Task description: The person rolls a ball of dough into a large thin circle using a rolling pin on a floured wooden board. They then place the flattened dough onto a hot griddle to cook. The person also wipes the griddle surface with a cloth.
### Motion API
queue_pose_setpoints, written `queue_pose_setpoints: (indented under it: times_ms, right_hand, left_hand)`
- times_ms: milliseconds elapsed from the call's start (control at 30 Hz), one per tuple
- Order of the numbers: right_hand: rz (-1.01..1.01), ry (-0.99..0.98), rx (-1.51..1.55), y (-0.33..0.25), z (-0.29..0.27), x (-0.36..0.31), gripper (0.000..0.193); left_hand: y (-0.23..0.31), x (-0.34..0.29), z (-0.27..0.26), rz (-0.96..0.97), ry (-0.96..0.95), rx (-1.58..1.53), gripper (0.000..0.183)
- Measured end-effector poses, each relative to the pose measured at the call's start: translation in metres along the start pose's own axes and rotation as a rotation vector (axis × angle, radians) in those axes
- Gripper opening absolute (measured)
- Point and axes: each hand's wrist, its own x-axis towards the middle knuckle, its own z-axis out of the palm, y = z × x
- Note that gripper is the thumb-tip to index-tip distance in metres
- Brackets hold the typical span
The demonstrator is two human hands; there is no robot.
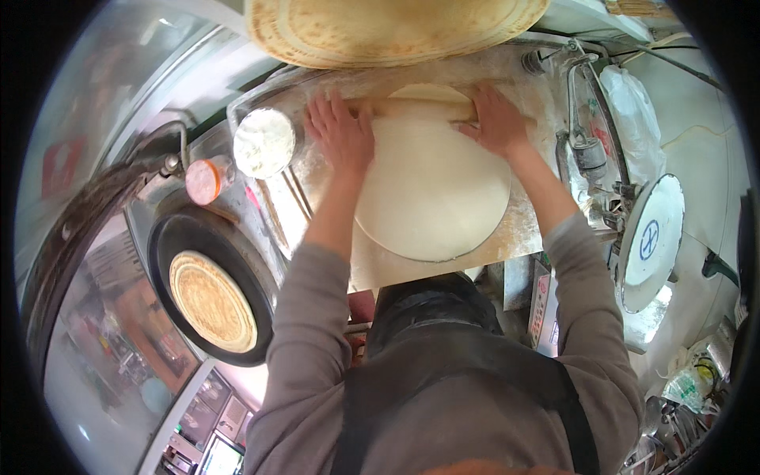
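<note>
A large, thin round of dough (435,194) lies on a floured wooden board, its near edge close to the board's front. Across its far part runs a pale wooden rolling pin (412,108), somewhat blurred. Over the pin's left end rests my left hand (342,133), fingers stretched forward and thumb toward the middle. My right hand (499,123) covers the right end, its thumb on the near side of the pin. The parts of the pin beneath both palms are hidden. A little dough shows beyond the pin.
Left of the board stand a white bowl of flour (264,142) and an orange-lidded jar (204,181). A browned flatbread (212,301) sits in a black pan (162,245). Another large flatbread (396,28) is at the far edge. A white enamel plate (661,222) stands tilted at right.
</note>
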Motion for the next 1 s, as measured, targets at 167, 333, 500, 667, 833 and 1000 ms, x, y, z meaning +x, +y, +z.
queue_pose_setpoints:
  times_ms: [167,333,500,667,833,1000]
  right_hand:
    - [0.22,-0.585,0.161,-0.01,-0.034,-0.021,0.056]
    - [0.376,-0.626,0.622,0.009,-0.053,-0.084,0.06]
    - [0.462,-0.619,0.925,0.007,-0.096,-0.219,0.052]
    - [0.145,-0.573,0.457,-0.017,-0.144,-0.294,0.052]
    - [-0.07,-0.161,0.106,-0.028,-0.095,-0.296,0.051]
    - [0.164,0.126,-0.056,-0.013,-0.033,-0.236,0.045]
  left_hand:
    - [0.02,-0.097,-0.064,-0.463,-0.289,-0.287,0.067]
    - [0.018,-0.166,-0.116,-1.212,-0.61,-1.085,0.052]
    - [-0.006,-0.211,-0.163,-1.116,-0.877,-0.991,0.051]
    - [-0.002,-0.238,-0.19,-0.22,-0.355,-0.264,0.064]
    - [0.022,-0.251,-0.17,0.053,-0.466,-0.053,0.065]
    - [0.01,-0.198,-0.093,-0.107,-0.252,0.013,0.052]
